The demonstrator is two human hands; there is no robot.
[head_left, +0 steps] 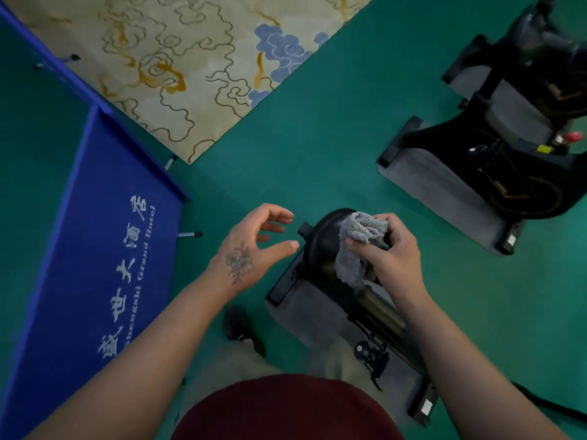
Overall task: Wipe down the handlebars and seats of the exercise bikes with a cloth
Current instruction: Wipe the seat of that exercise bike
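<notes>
Right hand (392,249) gripping grey cloth (355,246) against black seat (320,236) of near bike, left hand (251,246) loosely curled, holding nothing, just beside seat, second bike (508,147) on green floor (317,147)

Both bare forearms reach forward and down from the bottom edge. The left hand (254,246), a tattoo on its back, hovers with fingers loosely curved and thumb apart, holding nothing. The right hand (392,249) curls its fingers around a bunched cloth (359,242).
</notes>
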